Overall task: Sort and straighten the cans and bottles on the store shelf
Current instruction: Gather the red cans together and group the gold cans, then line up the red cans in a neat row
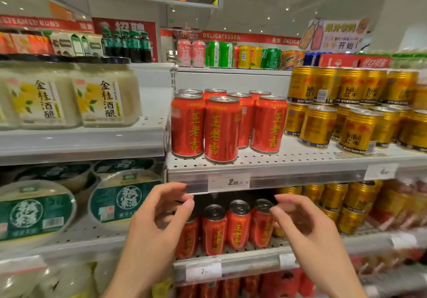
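1. While both hands hover in front of the lower shelf (pixel 231 262), neither holds anything: the left hand (pixel 159 214) has its fingers loosely curled and apart, thumb toward the forefinger, with nothing between them.
2. Just beyond and between the hands stands a row of red cans (pixel 238 226), upright, tops dark in the shelf's shadow; the leftmost is partly hidden behind the left hand.
3. Above the hands, on the upper shelf (pixel 300 159), a second group of red cans (pixel 221 129) stands upright, its front ones not in an even line, one nearer the edge than its neighbours.
4. The right hand (pixel 305 223) is likewise half-curled and empty, its fingertips (pixel 276 211) close to the rightmost lower can's rim; whether they touch is unclear through the blur.
5. Right of that hand, gold cans (pixel 355 205) crowd the same shelf.
6. These cans are probably full, so fairly heavy, stiff-walled and smooth; gripping round the body should serve better than pinching the rim, and sliding them on the perforated shelf risks tipping.
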Demonstrator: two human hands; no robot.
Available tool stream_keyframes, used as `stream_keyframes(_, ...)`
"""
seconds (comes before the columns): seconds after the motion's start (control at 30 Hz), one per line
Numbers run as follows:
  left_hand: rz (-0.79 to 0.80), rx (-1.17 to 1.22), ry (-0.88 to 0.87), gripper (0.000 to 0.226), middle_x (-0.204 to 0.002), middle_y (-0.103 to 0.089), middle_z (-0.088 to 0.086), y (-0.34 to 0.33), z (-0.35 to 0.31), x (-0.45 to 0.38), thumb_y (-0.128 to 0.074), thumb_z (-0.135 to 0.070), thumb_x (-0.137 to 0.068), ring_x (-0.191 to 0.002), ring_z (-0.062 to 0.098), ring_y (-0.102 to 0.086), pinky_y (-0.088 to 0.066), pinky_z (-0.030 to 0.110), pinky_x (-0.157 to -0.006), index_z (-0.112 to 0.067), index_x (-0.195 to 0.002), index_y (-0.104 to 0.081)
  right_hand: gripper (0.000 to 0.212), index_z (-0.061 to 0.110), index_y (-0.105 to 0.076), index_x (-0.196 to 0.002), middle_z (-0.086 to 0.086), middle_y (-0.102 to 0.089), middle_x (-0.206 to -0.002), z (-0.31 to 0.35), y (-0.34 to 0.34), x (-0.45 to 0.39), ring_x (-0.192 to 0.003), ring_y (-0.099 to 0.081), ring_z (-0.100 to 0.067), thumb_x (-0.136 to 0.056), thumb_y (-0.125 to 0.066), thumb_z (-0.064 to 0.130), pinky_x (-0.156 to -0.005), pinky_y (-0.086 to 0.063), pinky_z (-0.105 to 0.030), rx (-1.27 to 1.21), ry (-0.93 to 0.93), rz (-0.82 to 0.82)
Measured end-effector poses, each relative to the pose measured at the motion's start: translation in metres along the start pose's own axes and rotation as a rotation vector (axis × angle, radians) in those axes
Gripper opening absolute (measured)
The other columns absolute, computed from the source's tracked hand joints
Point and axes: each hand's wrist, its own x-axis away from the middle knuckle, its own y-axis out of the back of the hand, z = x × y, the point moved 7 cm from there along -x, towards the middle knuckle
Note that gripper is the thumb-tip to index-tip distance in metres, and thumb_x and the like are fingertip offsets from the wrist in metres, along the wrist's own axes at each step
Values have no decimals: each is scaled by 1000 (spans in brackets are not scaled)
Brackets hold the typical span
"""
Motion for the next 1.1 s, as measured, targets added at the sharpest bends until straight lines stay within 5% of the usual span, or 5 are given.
stream_keyframes(0.3, -73, -112, -142, 22, -94, -74, -14, 8, -38, -12, -69, -32, -82, -94, 7, -70, -55, 32, -84, -43, -101, -65, 17, 39, -67, -105, 17, -74, -95, 36, 18, -39, -87, -71, -7, -90, -70, 31, -83, -57, -36, 56, 133, -26)
stream_keyframes(0.47, -99, -374, -324, 23, -92, -71, -20, 5, -84, -28, -70, -30, -87, -90, 3, -68, -53, 15, -74, -36, -108, -63, 20, 41, -64, -109, 23, -69, -92, 91, 10, -71, -87, -68, 0, -90, -68, 35, -74, -56, -22, 129, 331, 31)
stream_keyframes(0.67, -78, -858, -612, 39, -99, -62, -10, 6, -132, -68, -66, -38, -85, -86, 3, -57, -56, 29, -72, -20, -120, -60, 43, 29, -58, -124, 17, -62, -100, 155, -18, -89, -76, -63, -5, -87, -64, 51, -67, -57, -24, 292, 651, 51)
stream_keyframes(0.83, 37, -1087, -461, 72, -130, -47, -3, 6, -137, -113, -55, -65, -79, -115, 13, -48, -46, 36, -98, -29, -140, -44, 75, 30, -47, -135, 11, -50, -116, 169, -47, -107, -84, -61, -9, -76, -51, 78, -77, -58, -38, 539, 658, 84)
stream_keyframes(1.1, 220, -978, -318, 56, -129, -60, -6, 4, -121, -146, -70, -59, -79, -110, 12, -57, -49, 39, -97, -38, -127, -51, 58, 29, -56, -132, 15, -51, -104, 166, -42, -124, -77, -55, -4, -82, -65, 58, -81, -56, -35, 510, 635, 181)
